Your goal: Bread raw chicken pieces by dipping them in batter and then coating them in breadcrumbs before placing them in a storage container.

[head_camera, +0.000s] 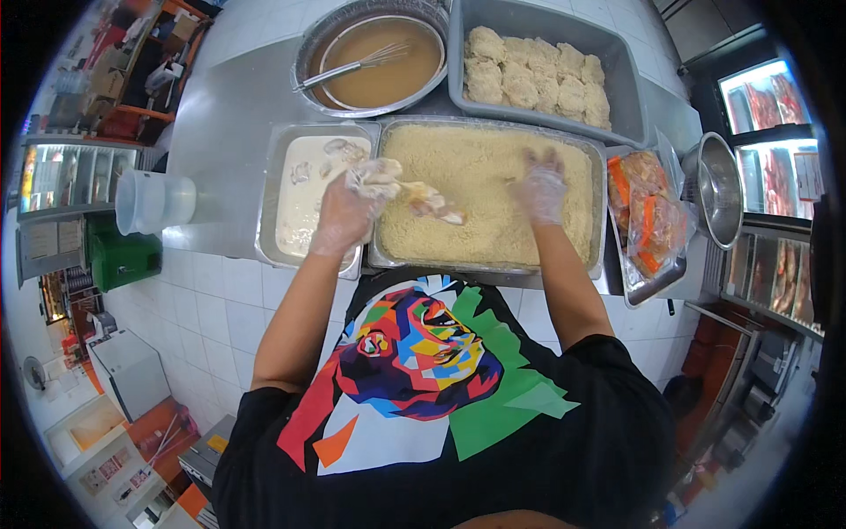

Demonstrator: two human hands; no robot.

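My left hand (pixel 360 202), in a clear glove caked with wet batter, is above the join between two metal trays. A battered piece of raw meat (pixel 433 202), apparently chicken, extends from its bunched fingertips over the crumb coating; both are blurred. The metal tray of white batter (pixel 269 225) lies to the left, with several pieces partly sunk in it. My right hand (pixel 543 188), also gloved, is over the right part of the pale crumb coating (pixel 462 152), fingers apart and nothing seen in them. That coating fills the wide metal tray (pixel 489 266).
Behind stand a metal bowl of brownish liquid (pixel 396 79) with a whisk (pixel 357 67) and a grey tub (pixel 548 116) of coated pieces (pixel 519 82). Bagged food (pixel 644 211) and a steel bowl (pixel 717 192) sit right. A plastic container (pixel 155 202) stands on the steel table (pixel 218 132) at left.
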